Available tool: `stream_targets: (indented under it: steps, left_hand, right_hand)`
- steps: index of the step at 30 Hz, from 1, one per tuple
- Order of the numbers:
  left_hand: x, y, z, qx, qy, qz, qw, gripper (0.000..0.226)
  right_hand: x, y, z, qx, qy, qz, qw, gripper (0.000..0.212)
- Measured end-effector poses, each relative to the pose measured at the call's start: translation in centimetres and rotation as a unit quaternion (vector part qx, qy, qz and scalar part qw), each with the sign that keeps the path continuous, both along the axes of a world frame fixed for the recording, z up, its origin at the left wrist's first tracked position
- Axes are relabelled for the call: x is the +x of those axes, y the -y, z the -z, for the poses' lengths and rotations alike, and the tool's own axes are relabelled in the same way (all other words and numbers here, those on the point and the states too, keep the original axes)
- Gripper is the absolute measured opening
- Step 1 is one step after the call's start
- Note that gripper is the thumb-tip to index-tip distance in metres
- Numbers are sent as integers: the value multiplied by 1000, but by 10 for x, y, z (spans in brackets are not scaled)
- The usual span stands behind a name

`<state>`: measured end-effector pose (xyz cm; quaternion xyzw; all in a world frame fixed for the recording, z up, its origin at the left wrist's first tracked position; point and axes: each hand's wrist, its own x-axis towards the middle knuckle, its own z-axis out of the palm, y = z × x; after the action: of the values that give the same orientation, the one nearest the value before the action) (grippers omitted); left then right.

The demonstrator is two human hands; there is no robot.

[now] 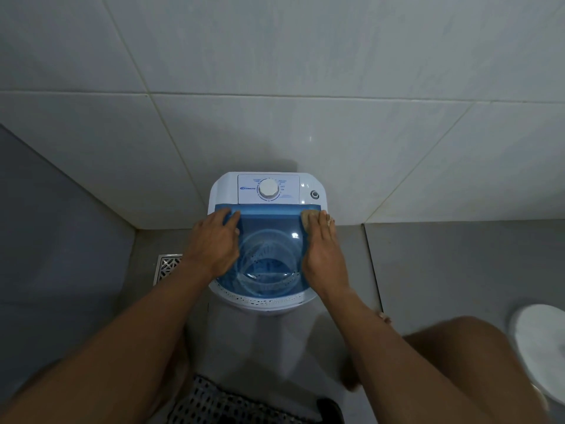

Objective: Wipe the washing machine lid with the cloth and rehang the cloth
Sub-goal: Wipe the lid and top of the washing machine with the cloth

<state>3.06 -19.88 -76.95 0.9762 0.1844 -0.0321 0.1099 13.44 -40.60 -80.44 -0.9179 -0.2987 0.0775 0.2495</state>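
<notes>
I see my left hand [214,240] flat on the blue see-through lid [269,240] of the washing machine [269,188], fingers [227,217] together and extended. My right hand [321,249] presses a tan cloth [306,218] against the lid's far right corner, fingers straight and together.
</notes>
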Motion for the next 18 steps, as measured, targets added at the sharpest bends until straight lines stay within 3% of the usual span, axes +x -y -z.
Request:
stream_targets:
  steps: [6, 18]
  left_hand:
    - [0, 2, 0, -10, 11, -2, 1000, 42]
    - [-5, 0, -9, -62, -4, -10, 998, 48]
  right_hand:
    - [-31, 7, -2, -2, -5, 37, 999, 75]
    - [-35, -48, -10, -58, 32, -46, 997, 75]
